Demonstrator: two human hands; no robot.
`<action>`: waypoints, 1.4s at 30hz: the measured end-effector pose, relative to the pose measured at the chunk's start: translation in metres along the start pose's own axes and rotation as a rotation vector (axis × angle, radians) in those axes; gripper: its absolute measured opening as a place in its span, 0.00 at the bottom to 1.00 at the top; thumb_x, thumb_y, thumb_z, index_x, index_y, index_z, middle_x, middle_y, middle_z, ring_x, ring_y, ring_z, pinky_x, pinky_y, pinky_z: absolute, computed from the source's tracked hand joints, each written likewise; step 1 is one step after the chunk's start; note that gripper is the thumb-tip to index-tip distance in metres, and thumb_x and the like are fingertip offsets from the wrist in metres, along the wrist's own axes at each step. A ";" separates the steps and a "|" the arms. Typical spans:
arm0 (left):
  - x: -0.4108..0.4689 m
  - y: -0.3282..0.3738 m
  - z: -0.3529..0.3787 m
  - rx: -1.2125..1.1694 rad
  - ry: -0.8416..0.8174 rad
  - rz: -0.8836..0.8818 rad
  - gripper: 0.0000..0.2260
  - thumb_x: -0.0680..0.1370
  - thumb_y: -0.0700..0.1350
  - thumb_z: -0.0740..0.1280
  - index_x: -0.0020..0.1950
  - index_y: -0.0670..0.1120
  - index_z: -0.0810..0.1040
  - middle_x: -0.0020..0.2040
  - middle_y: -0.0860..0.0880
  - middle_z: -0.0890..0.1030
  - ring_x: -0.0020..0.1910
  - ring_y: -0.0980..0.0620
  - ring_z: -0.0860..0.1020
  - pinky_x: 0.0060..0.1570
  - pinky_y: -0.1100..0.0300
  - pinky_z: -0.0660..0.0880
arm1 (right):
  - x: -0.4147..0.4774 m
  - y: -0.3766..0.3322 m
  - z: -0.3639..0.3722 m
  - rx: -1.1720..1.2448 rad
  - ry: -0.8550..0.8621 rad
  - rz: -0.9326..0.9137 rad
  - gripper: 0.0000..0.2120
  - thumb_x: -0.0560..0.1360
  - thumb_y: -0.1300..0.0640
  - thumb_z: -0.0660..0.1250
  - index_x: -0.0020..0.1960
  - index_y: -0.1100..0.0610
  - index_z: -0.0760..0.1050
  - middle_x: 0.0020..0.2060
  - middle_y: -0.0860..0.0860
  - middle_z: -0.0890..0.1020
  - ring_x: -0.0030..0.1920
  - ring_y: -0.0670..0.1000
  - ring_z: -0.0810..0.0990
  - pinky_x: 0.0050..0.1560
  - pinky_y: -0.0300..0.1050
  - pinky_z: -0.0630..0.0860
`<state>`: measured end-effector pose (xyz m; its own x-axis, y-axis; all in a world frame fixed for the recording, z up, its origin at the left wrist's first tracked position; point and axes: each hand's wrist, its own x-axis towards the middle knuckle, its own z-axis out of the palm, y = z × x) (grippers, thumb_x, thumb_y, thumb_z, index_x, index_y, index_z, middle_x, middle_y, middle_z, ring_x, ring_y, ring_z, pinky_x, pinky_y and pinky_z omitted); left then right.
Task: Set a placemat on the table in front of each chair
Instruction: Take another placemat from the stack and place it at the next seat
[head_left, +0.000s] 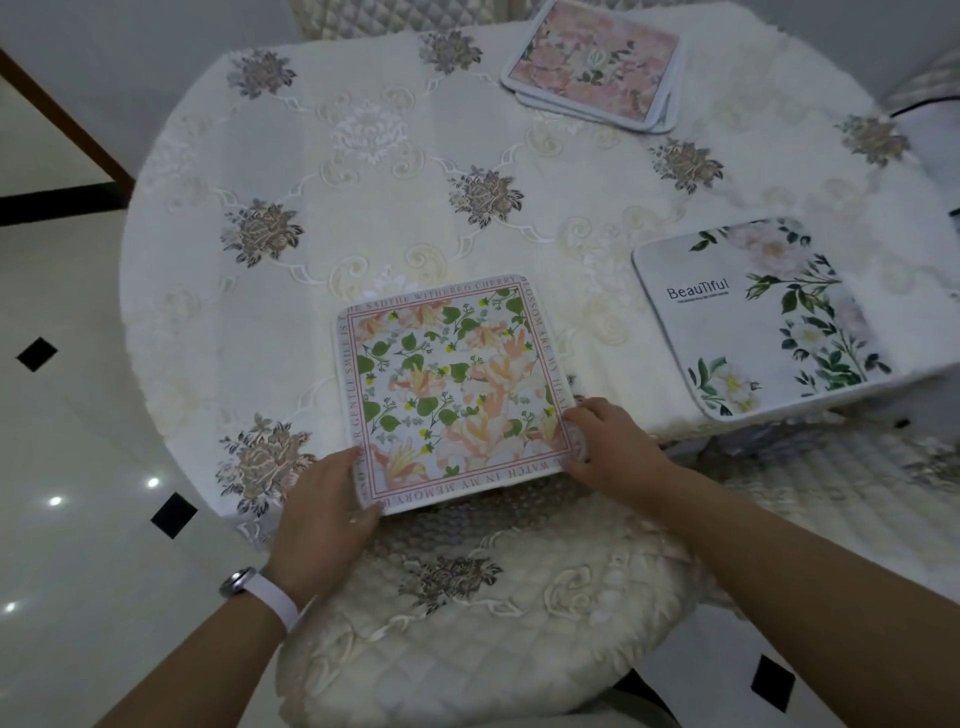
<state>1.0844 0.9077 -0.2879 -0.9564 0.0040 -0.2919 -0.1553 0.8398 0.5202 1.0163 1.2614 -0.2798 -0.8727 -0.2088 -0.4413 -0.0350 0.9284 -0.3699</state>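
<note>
A square placemat (447, 384) with peach flowers, green leaves and a lettered border lies on the round table (363, 208) at its near edge, its near side overhanging. My left hand (322, 514) grips its near left corner. My right hand (608, 441) grips its near right corner. A white placemat (753, 317) printed "Beautiful" with green leaves lies flat at the table's right edge. At the far side sits a small stack of pink floral placemats (592, 67).
A cream embroidered cloth covers the table. A chair with a quilted cream cushion (478, 613) stands right below the held mat. Another cushioned chair (857, 478) is at the right, and a quilted chair back (363, 21) at the far side. Glossy tiled floor (67, 415) lies left.
</note>
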 end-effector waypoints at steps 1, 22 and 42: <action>-0.003 -0.001 0.004 0.054 -0.013 0.019 0.33 0.70 0.50 0.75 0.71 0.45 0.69 0.66 0.45 0.75 0.64 0.44 0.72 0.63 0.45 0.71 | -0.002 -0.001 0.001 -0.046 -0.012 -0.020 0.26 0.70 0.46 0.71 0.66 0.51 0.70 0.66 0.53 0.70 0.62 0.57 0.71 0.61 0.55 0.74; -0.004 -0.003 0.017 0.075 0.055 0.041 0.33 0.68 0.49 0.78 0.70 0.44 0.71 0.70 0.42 0.73 0.69 0.41 0.69 0.68 0.43 0.67 | -0.007 -0.004 0.004 -0.115 0.023 -0.037 0.25 0.71 0.52 0.69 0.66 0.54 0.69 0.69 0.55 0.67 0.65 0.59 0.68 0.64 0.55 0.72; -0.015 0.022 -0.002 0.094 -0.020 -0.093 0.27 0.71 0.56 0.72 0.68 0.49 0.72 0.62 0.48 0.78 0.60 0.45 0.76 0.58 0.47 0.75 | -0.010 -0.007 0.000 -0.209 0.002 -0.058 0.23 0.72 0.48 0.65 0.65 0.52 0.66 0.66 0.54 0.68 0.61 0.56 0.69 0.56 0.51 0.74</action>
<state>1.0949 0.9249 -0.2706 -0.9336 -0.0660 -0.3521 -0.2182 0.8842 0.4129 1.0248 1.2569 -0.2727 -0.8672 -0.2634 -0.4226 -0.1855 0.9584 -0.2167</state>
